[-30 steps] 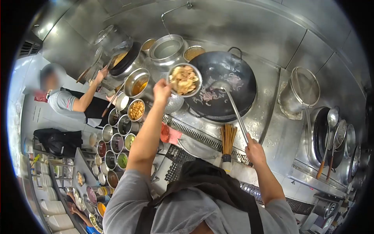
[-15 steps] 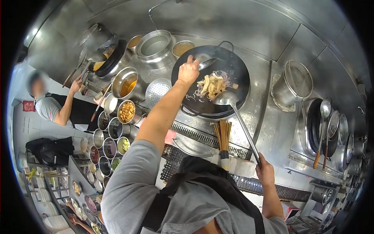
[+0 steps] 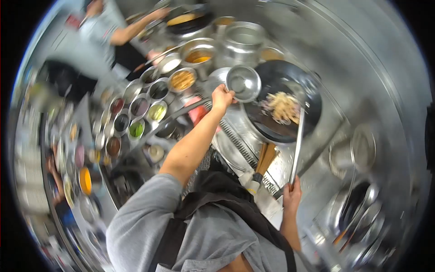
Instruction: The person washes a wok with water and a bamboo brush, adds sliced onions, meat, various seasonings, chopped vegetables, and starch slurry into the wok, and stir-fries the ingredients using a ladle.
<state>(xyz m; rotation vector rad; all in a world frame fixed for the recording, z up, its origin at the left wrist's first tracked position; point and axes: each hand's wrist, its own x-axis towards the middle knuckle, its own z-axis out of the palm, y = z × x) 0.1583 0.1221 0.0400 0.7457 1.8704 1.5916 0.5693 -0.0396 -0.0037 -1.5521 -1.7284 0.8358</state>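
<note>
My left hand [image 3: 222,97] is closed on the rim of a round metal bowl [image 3: 245,81], which it holds over the near left edge of a black wok [image 3: 274,72]. The bowl's shiny inside faces me and no food shows in it. My right hand [image 3: 291,192] grips the long handle of a ladle [image 3: 297,147]. The ladle's head is in the wok at the right of the food, blurred by motion. Pale strips of food [image 3: 282,107] with sliced purple onion lie heaped in the wok.
Left of the wok stand a large steel pot [image 3: 244,34], a pot of orange liquid [image 3: 198,55] and several ingredient tins [image 3: 182,80]. A bamboo brush [image 3: 266,158] lies at the near edge. A co-worker [image 3: 122,36] stands at another wok, upper left. A strainer [image 3: 362,145] is at right.
My left hand has moved back from over the wok and turned the metal bowl so its inside shows. The ladle head has shifted to the food's right. The view has swung left and blurred.
</note>
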